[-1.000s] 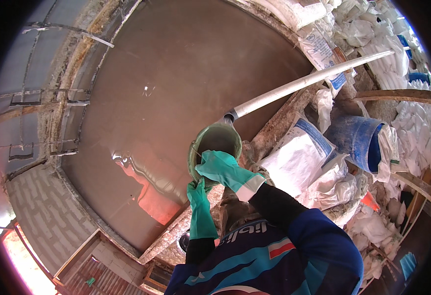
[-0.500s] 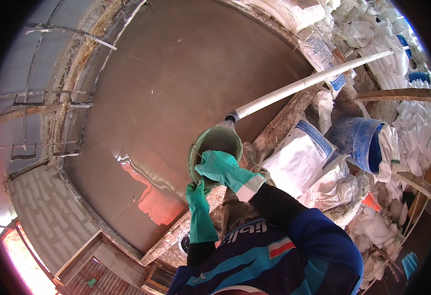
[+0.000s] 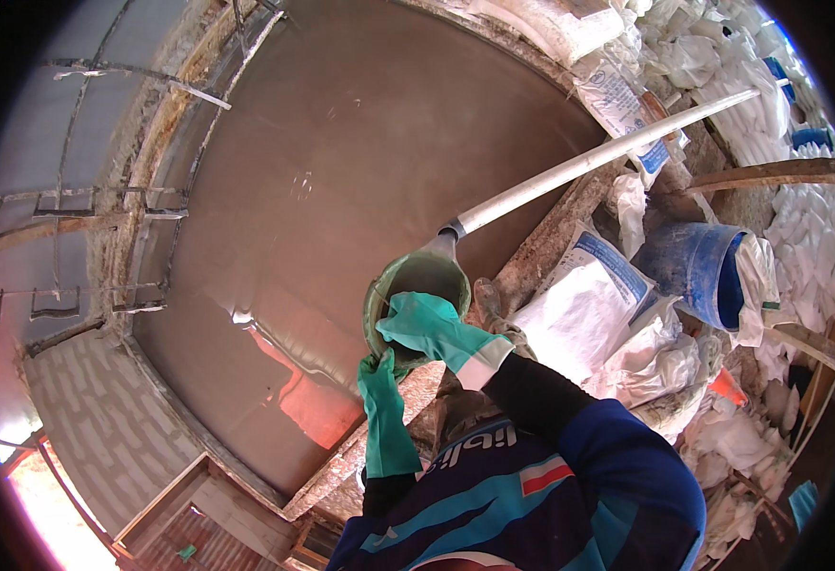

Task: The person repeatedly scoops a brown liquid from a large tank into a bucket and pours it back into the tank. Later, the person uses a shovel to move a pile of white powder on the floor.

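A round green bucket [image 3: 372, 309] is tilted mouth up over the edge of a pit of murky brown liquid [image 3: 370, 124]. Gloved in green rubber, my left hand [image 3: 382, 390] grips its near left rim. My right hand [image 3: 427, 328], in a matching glove, reaches across the near right rim. Its fingers lie stretched together over the mouth, with the fingertips partly inside. Just beyond the bucket is the dark end of a long white pipe [image 3: 598, 157]. A greyish flow, seemingly water, spreads from it into the bucket. My right hand hides part of the bucket's inside.
White sacks [image 3: 579, 295] and a blue barrel [image 3: 689, 271] lie to the right of the pit. Loose white bags [image 3: 789, 247] are heaped farther right. A block wall [image 3: 113, 419] borders the pit's left corner, and metal bars [image 3: 141, 81] cross another basin at far left.
The view has shifted slightly, so the pit's left edge sits a little farther right. Both hands keep almost the same place on the bucket.
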Available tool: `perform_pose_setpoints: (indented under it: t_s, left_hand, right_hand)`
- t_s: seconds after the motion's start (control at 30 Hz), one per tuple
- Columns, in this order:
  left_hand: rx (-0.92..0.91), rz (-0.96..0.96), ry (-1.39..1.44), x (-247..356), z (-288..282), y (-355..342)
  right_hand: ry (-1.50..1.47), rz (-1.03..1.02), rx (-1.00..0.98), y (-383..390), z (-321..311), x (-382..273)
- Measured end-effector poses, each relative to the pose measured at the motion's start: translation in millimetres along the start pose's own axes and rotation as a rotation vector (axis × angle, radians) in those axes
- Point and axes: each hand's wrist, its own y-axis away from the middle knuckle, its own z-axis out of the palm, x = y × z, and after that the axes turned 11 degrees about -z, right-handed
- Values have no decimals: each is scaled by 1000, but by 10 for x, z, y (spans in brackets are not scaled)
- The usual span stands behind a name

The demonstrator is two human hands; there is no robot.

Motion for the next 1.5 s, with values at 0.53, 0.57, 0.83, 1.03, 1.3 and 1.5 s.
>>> perform_pose_setpoints:
  t_s: [0.53,0.57,0.83,1.03,1.3,1.5]
  left_hand:
    - [21,48,-23,200,-105,186]
    - [18,47,-28,209,-117,186]
    - [-6,98,-97,384,-99,331]
    - [-9,123,-105,525,-66,524]
    - [-20,148,-109,599,-41,636]
    - [-44,182,-67,627,-68,683]
  right_hand:
    - [62,-109,-38,157,-100,-261]
    - [38,-88,-40,160,-107,-271]
    - [-2,-79,-44,201,-161,-295]
    - [141,-215,-37,316,-217,-404]
    - [382,-436,97,332,-142,-313]
    - [232,-323,49,482,-313,-543]
